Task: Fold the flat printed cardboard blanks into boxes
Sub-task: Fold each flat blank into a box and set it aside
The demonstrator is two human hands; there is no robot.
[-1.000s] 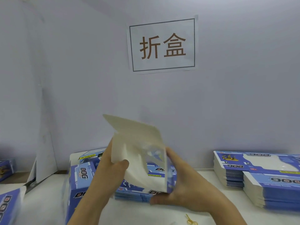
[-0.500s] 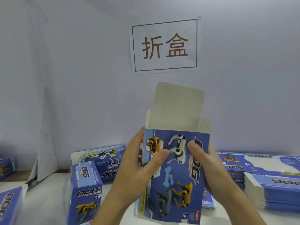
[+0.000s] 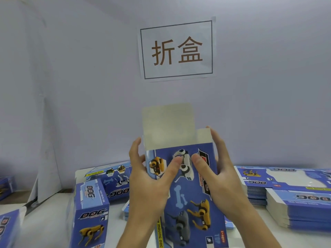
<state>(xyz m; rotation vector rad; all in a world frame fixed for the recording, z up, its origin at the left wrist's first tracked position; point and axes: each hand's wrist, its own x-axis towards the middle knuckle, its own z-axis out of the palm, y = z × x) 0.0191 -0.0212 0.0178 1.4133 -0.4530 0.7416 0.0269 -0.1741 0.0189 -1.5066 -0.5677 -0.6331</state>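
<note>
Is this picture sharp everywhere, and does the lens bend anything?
Head view: the wall sign and the held box read fairly crisply, while the stack of flat blanks at the right edge smears; the wide lens stretches the edges, so the standing box on the left leans; lighting is soft and even, without harsh glare.

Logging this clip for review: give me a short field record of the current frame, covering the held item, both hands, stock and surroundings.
held item: blue printed box, upright, top flap still open
left hand: grips the box's left side, thumb on front
right hand: grips the right side, thumb on front
finished boxes: one standing at left
flat blanks: stacks at right
wall: paper sign
</note>
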